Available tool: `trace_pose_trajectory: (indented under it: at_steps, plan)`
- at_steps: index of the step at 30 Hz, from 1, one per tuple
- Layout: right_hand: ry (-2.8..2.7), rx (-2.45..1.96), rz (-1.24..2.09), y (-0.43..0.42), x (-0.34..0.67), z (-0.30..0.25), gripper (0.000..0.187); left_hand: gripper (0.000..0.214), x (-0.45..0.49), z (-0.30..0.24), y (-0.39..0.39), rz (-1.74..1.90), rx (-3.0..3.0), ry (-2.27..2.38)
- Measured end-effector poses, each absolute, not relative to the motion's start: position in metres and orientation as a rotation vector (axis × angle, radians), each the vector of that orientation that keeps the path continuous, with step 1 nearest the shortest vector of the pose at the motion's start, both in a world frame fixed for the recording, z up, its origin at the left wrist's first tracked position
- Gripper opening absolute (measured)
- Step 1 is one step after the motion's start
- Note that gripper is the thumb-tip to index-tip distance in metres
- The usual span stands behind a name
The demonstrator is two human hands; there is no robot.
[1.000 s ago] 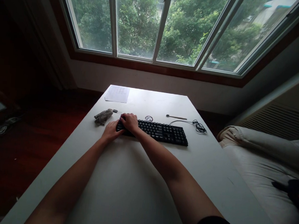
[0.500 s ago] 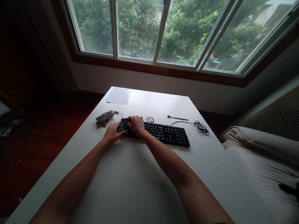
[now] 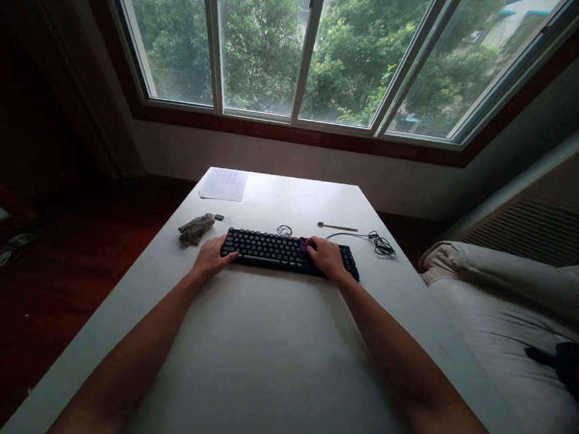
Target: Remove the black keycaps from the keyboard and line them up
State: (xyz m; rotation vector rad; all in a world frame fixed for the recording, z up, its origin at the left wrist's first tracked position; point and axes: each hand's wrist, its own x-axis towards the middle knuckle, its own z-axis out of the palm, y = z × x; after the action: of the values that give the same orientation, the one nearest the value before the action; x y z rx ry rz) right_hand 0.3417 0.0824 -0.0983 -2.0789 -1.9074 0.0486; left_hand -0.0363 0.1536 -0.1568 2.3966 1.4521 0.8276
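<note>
A black full-size keyboard (image 3: pixel 267 249) lies flat across the white table. At its left end my left hand (image 3: pixel 211 256) grips the edge, thumb along the front and fingers round the side. My right hand (image 3: pixel 325 254) rests over the keys right of centre, its fingers closed on a small purple piece (image 3: pixel 303 244). Whether that piece is cloth or something else I cannot tell, as the hand covers most of it. The keyboard's cable (image 3: pixel 381 245) lies coiled behind its right end.
Left of the keyboard lies a crumpled grey fuzzy thing (image 3: pixel 196 228), with a small black-and-wire tool (image 3: pixel 220 217) behind it. Beyond the keys are a small ring-shaped item (image 3: pixel 284 231) and a thin brush-like stick (image 3: pixel 337 227). Paper (image 3: pixel 223 184) lies at the far left corner. A sofa (image 3: pixel 493 306) stands right.
My right hand has moved from the left end of the keyboard to its right part, with the purple piece now showing. My left hand stays at the left end. The view has shifted slightly.
</note>
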Motion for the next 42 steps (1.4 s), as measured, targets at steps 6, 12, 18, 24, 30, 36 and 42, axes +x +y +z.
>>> trace_pose_trajectory:
  at_steps: [6,12,18,24,30,36,42]
  plan:
    - [-1.698,-2.162,0.001,0.05,0.424,-0.111,0.018,0.068,-0.034,-0.156,0.15,0.839,2.411,1.474]
    - [-1.523,-2.132,-0.133,0.032,0.465,-0.117,0.015,0.069,-0.034,-0.155,0.149,0.83,2.413,1.504]
    - [-1.683,-1.729,-0.009,0.048,0.385,-0.112,0.02,0.065,-0.033,-0.157,0.149,0.856,2.416,1.487]
    - [-1.845,-1.451,0.21,0.081,0.262,-0.112,0.018,0.068,-0.035,-0.157,0.151,0.818,2.404,1.501]
    - [-1.885,-1.418,0.329,0.116,0.173,-0.108,0.022,0.066,-0.036,-0.153,0.152,0.812,2.416,1.456]
    - [-2.059,-1.573,0.231,0.126,0.133,-0.112,0.026,0.052,-0.034,-0.15,0.152,0.778,2.421,1.426]
    - [-2.071,-1.693,0.095,0.111,0.175,-0.11,0.026,0.067,-0.033,-0.156,0.153,0.797,2.422,1.448]
